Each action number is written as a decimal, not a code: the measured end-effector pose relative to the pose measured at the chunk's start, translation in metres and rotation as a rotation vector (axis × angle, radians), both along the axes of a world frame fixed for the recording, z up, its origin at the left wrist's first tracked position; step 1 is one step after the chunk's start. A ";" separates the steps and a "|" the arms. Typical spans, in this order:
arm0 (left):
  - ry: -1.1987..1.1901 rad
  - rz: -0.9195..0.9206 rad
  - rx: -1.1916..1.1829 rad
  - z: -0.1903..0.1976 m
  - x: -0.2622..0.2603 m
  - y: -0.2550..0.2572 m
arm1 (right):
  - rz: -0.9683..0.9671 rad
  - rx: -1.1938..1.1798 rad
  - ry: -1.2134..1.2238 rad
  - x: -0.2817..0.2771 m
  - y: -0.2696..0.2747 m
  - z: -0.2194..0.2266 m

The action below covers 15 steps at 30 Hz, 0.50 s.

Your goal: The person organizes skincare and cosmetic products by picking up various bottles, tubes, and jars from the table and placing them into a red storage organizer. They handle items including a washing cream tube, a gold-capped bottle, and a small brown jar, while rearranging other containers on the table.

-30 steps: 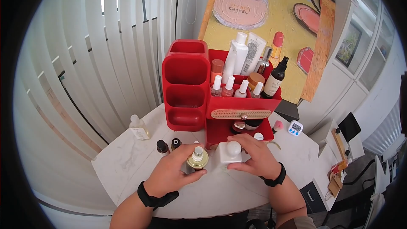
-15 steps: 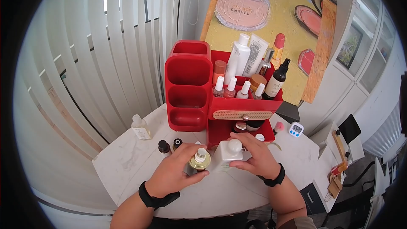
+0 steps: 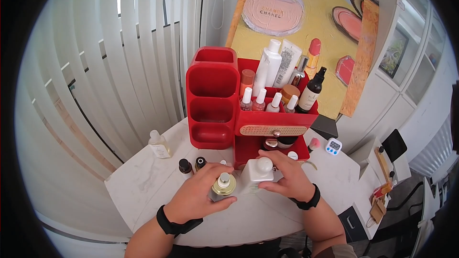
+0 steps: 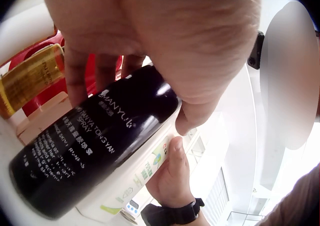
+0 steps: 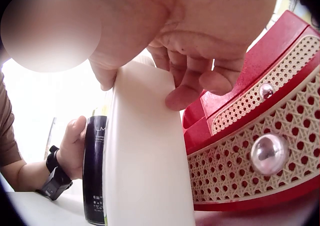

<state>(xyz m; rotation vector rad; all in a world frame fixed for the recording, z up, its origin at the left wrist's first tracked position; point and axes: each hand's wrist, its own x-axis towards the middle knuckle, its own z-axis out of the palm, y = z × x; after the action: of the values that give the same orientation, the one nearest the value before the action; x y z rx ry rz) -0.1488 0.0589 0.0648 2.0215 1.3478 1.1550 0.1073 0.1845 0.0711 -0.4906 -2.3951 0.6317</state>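
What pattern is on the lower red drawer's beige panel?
The panel has cane-style lattice; right wrist view is best.

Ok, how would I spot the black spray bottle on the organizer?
Find the big red organizer. At its upper right end stands the black spray bottle with a pale label. Its black nozzle sets it apart from the white-capped nail polishes.

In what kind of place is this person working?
Probably a dressing or vanity corner: a red cosmetics organizer holds nail polish bottles, and a painting of perfume and lipstick stands behind it.
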 end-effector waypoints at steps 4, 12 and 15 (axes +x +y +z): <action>-0.055 -0.047 0.015 -0.003 -0.004 0.000 | -0.011 0.032 -0.023 0.001 0.001 0.001; -0.055 -0.032 0.012 0.000 -0.002 -0.002 | -0.012 0.035 -0.026 0.000 0.000 0.003; -0.055 0.001 0.017 0.000 -0.001 -0.003 | -0.013 0.037 -0.024 0.000 0.000 0.001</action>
<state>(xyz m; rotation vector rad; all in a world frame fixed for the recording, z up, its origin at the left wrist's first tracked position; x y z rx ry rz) -0.1494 0.0562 0.0647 1.9862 1.3166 1.2177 0.1069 0.1847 0.0726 -0.5001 -2.4201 0.5785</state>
